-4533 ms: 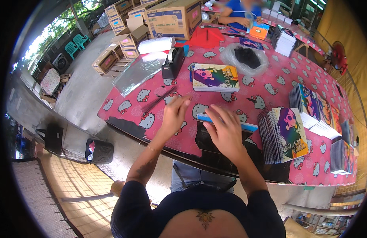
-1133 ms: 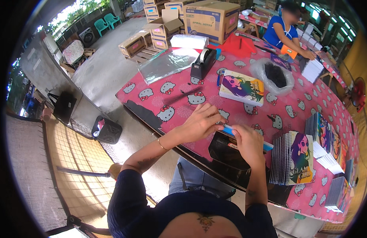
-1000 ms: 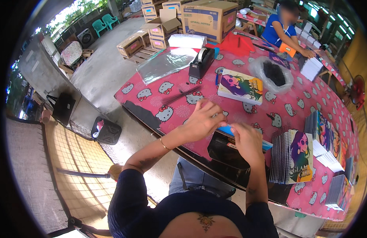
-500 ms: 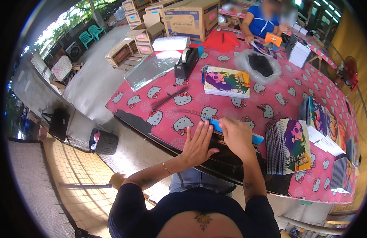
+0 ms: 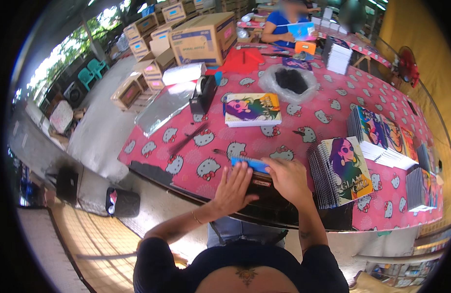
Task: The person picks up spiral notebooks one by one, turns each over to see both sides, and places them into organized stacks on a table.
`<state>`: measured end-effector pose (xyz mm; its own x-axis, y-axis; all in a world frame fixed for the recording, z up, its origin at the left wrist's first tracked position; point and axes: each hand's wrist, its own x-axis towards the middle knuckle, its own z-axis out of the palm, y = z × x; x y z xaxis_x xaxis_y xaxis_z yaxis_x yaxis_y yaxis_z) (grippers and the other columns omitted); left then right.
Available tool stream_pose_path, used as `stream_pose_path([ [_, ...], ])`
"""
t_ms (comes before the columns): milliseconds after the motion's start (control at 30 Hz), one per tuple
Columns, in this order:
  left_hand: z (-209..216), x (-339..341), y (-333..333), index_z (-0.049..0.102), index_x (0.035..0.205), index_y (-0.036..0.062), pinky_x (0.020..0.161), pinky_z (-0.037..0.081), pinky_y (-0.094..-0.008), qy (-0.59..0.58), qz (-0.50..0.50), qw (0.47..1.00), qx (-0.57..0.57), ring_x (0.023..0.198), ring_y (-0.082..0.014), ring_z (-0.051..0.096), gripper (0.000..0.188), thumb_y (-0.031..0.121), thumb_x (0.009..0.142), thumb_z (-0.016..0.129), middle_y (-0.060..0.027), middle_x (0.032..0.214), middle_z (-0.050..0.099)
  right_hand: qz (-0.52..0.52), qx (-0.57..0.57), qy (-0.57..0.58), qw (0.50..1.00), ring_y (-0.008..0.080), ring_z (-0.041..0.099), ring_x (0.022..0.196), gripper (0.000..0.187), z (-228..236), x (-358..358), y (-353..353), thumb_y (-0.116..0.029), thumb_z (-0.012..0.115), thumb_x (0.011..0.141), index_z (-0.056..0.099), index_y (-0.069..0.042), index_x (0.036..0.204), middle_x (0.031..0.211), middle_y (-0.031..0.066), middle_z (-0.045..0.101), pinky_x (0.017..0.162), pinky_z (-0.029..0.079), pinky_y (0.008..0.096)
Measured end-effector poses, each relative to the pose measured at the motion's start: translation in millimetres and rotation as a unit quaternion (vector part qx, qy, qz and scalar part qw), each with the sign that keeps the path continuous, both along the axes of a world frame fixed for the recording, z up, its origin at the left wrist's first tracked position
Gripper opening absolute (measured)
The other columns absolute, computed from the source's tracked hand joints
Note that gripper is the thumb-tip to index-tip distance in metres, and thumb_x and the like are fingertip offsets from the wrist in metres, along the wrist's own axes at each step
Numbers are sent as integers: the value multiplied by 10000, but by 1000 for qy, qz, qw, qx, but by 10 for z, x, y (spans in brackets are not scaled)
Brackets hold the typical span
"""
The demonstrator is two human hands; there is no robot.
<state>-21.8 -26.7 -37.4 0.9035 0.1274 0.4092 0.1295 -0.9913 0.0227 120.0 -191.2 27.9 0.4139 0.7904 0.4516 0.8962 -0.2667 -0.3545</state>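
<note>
At the table's near edge, a blue-covered notebook [image 5: 250,164] lies mostly hidden beneath my hands. My left hand [image 5: 232,188] rests flat over its left part, fingers stretched out. Bent over its right part, my right hand [image 5: 287,180] has its thumb and fingers closed on the edge. Thin dark wire coil [image 5: 219,152] trails from the notebook's left end onto the tablecloth. Below it, between my hands, shows a dark surface with a small red label [image 5: 261,183]. What my right fingertips pinch underneath is hidden.
A stack of spiral notebooks [image 5: 343,168] stands right of my hands, with more stacks [image 5: 377,134] beyond. Farther off are unbound notebooks [image 5: 252,108], a tape dispenser [image 5: 202,95], a plastic bag [image 5: 290,83] with dark contents, loose coils [image 5: 189,139] and a co-worker [image 5: 289,27]. Cartons [image 5: 203,39] stand behind.
The whole view has shifted, so the table's things sit farther left. My hands stay on the notebook, whose right end no longer shows past my right hand. The co-worker has raised a blue cover.
</note>
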Motion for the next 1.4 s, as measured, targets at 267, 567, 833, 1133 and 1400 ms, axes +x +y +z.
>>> stream_pose_path([
  [267, 202, 23, -54, 336, 1499, -108, 1197, 126, -668, 78, -23, 997, 13, 1501, -499, 240, 967, 539, 857, 661, -354, 1576, 294, 30, 2, 7, 1000, 303, 695, 761, 213, -37, 123, 90, -169, 649, 913, 708, -137, 1115, 903, 80, 731, 707, 505, 450],
  [567, 263, 178, -36, 375, 1502, -63, 1191, 207, -623, 4, -32, 998, 46, 1504, -409, 292, 929, 564, 876, 655, -269, 1598, 330, 6, -49, 40, 998, 314, 687, 841, 351, 25, 129, 125, -207, 704, 891, 656, -140, 1232, 949, 92, 740, 761, 492, 461],
  [833, 417, 322, -105, 405, 1512, -12, 1174, 234, -637, -12, -15, 996, 86, 1506, -380, 308, 889, 591, 896, 622, -231, 1599, 354, 50, 235, 329, 913, 249, 661, 1143, 652, -232, 199, -447, -29, 806, 825, 524, -69, 1412, 1206, 134, 687, 984, 520, 385],
  [1133, 368, 441, -100, 425, 1490, -31, 1179, 168, -681, -25, -16, 996, 82, 1514, -434, 257, 895, 595, 885, 634, -270, 1585, 346, 26, 328, 415, 848, 115, 656, 959, 305, -738, 149, -184, -20, 747, 910, 657, -2, 1201, 1074, 84, 699, 849, 530, 263],
  [1400, 480, 541, -146, 436, 1505, 16, 1144, 182, -717, -50, 8, 995, 87, 1511, -365, 303, 893, 626, 878, 616, -199, 1600, 374, 65, 320, 431, 841, 111, 652, 968, 396, -720, 130, -58, -7, 732, 922, 564, -16, 1280, 1052, 80, 691, 837, 523, 257],
])
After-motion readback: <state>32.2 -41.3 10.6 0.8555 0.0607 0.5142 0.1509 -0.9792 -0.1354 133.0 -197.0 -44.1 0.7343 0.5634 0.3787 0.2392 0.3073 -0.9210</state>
